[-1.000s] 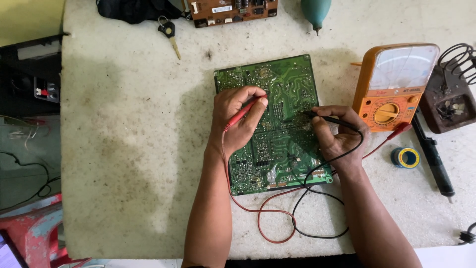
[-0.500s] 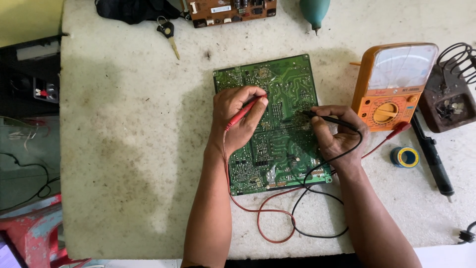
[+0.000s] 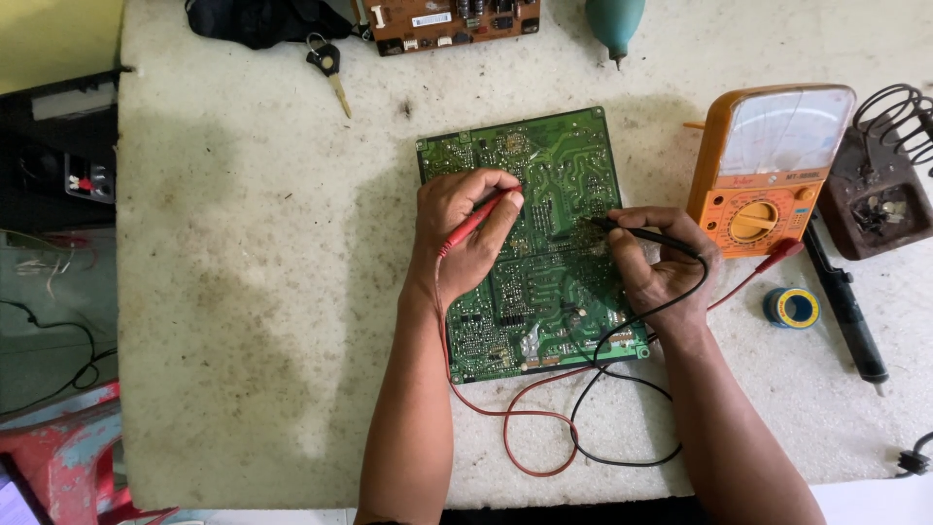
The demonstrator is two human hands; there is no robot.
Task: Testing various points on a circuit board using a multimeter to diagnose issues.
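Note:
A green circuit board (image 3: pixel 559 165) lies solder side up in the middle of a stained white table (image 3: pixel 253 292). My left hand (image 3: pixel 465 238) rests on the board's left half and pinches a red test probe (image 3: pixel 474 219), its tip on the board near the upper middle. My right hand (image 3: pixel 661 267) rests on the board's right edge and holds a black test probe (image 3: pixel 637 233), with the tip pointing left onto the board. Red and black leads (image 3: pixel 544 442) loop off the board's near edge toward an orange analog multimeter (image 3: pixel 768 165) on the right.
A soldering iron stand (image 3: pixel 880 194) sits at the far right, with a black soldering iron (image 3: pixel 846 301) and a roll of solder wire (image 3: pixel 792 307) near it. At the far edge lie a key (image 3: pixel 328 70), a brown circuit board (image 3: pixel 452 21), a black pouch (image 3: pixel 258 19) and a teal desoldering bulb (image 3: pixel 614 21).
Both hands keep their probes on the board, with no clear shift. The view moved only slightly.

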